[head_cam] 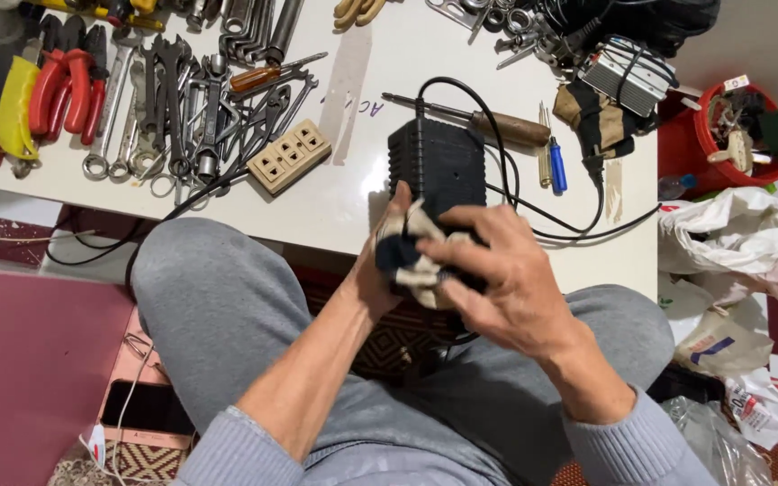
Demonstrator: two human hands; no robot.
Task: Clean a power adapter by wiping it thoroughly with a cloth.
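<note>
1. A black box (437, 166) is stood at the near edge of the white table (344, 193), just above the knees (209, 288); its lower part is hidden behind the hands.
2. A rag (418, 247), dirty cream and dark, is bunched against the box's near face, between the two hands.
3. The left hand (378, 261) is set at the box's lower left corner, thumb up along the edge, fingers wrapped under the rag; what exactly is gripped (box, rag or both) cannot be told.
4. The right hand (506, 270) is curled over the rag from the right, fingers pressed on it and clamping it against the box.
5. A black cable (497, 135) is looped out of the box top and run off to the right across the table.
6. A socket strip (289, 157), beige, is laid just left of the box, not touching it.
7. Wrenches (182, 108) are spread farther left; red-handled pliers (65, 85) lie at the far left.
8. A wooden-handled screwdriver (497, 124) is laid behind the box; a small blue screwdriver (556, 166) sits to its right.
9. A red bucket (722, 153) of odds and ends and white bags (731, 234) are seen on the floor at right.
10. A phone (146, 407) is laid on the floor at lower left.
</note>
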